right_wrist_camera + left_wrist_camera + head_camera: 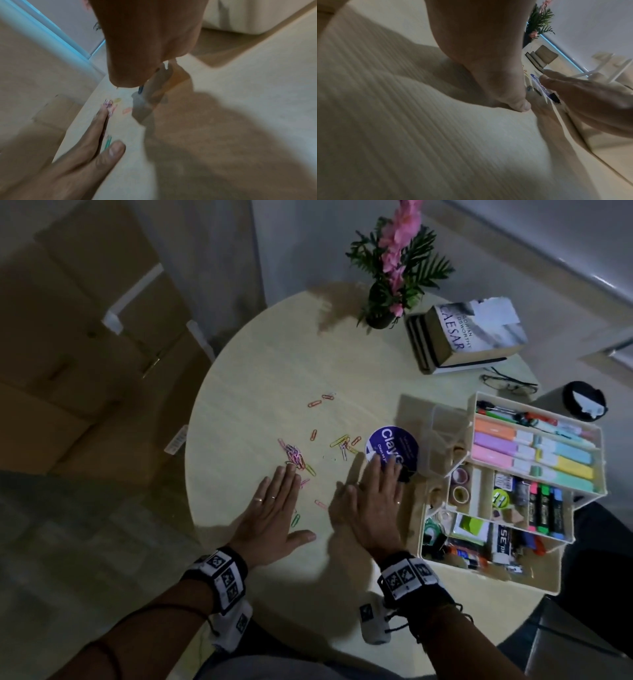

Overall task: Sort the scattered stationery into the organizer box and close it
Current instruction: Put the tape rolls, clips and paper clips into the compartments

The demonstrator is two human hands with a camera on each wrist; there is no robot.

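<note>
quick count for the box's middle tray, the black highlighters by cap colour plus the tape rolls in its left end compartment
pink highlighter: 1
green highlighter: 1
blue highlighter: 1
tape rolls: 2
total: 5

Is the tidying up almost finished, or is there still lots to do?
Partly. The organizer box already holds markers, highlighters and tapes, but stands open. Right now the left hand and right hand lie flat on the table, apparently sweeping the paper clips together. Left: the clips, the purple tin, then closing the box.
</note>
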